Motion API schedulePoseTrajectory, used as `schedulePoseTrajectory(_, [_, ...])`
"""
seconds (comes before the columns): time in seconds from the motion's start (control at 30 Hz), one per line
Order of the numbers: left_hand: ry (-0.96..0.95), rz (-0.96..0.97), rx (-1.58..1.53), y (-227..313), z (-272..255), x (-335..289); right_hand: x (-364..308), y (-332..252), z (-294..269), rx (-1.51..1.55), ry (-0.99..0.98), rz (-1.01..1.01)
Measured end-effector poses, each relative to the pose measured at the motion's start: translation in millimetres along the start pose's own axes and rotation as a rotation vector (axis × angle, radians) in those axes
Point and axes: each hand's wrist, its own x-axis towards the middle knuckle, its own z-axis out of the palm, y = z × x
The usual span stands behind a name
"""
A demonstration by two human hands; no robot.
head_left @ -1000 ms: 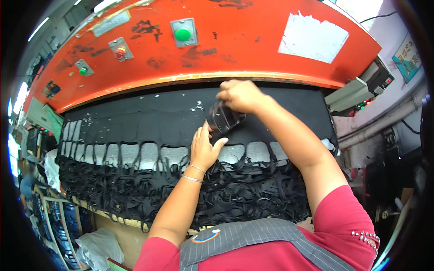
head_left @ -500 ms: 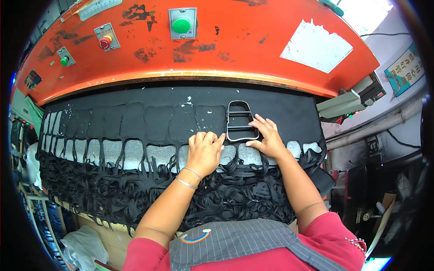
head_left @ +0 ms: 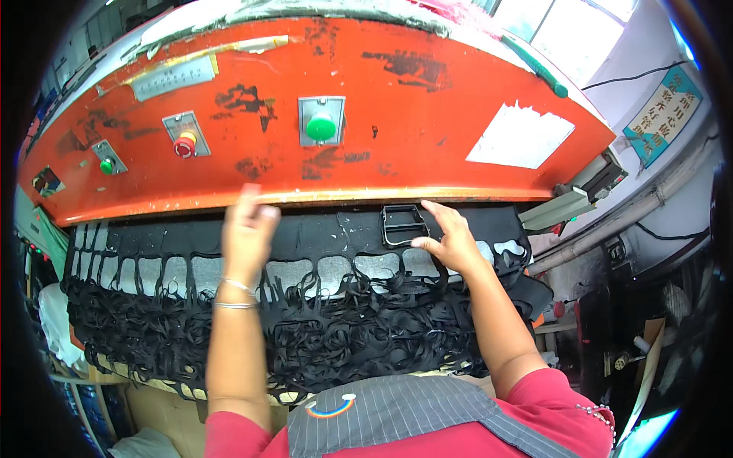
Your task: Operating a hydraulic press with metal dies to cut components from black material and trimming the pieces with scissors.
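Note:
A black-framed cutting die (head_left: 405, 227) with rounded corners and crossbars lies on a black sheet (head_left: 305, 233), close to the orange machine front. At the die's right side is my right hand (head_left: 452, 238), thumb and fingers apart, the tips touching or very near its edge. My left hand (head_left: 250, 233) is raised over the sheet to the left, blurred by motion, with fingers stretched and nothing seen in them. Along the sheet's near side runs a row of cut-out openings showing a grey surface (head_left: 290, 276). Tangled black offcut strips (head_left: 343, 336) hang below them.
The orange machine beam (head_left: 412, 145) spans the far side, just beyond the die. It carries a large green button (head_left: 321, 128), a red button (head_left: 184, 145) and a smaller green button (head_left: 108, 166). A grey bracket (head_left: 561, 210) juts out at the right.
My left hand has left the die's lower left side and moved left and up toward the beam. My right hand stays at the die's right side. The view has tilted up.

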Motion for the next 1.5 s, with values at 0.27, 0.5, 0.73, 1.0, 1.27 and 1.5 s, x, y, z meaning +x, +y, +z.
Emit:
schedulePoseTrajectory(0.27, [1.115,0.477,0.678,11.8,-273.8,50.4,76.2,-193.8,-56.1,0.311,0.273,-0.366])
schedulePoseTrajectory(0.5, [0.498,0.404,0.451,19.1,-302.5,-29.1,25.9,-190.4,-21.0,0.258,0.291,-0.236])
schedulePoseTrajectory(0.73, [-0.157,0.366,0.436,68.4,-42.2,-223.9,-124.6,-143.2,-18.2,0.141,-0.595,-0.028])
schedulePoseTrajectory(1.0, [-0.349,0.381,0.814,47.1,63.9,-273.1,-197.0,-117.5,20.9,-0.080,-0.160,-0.179])
schedulePoseTrajectory(1.27, [-0.676,-0.052,0.930,93.0,77.0,-215.3,-177.4,-85.7,-10.1,0.056,-0.452,-0.211])
schedulePoseTrajectory(1.5, [-0.253,0.273,0.557,79.3,152.2,-80.1,24.1,5.1,-39.0,-0.017,-0.192,-0.295])
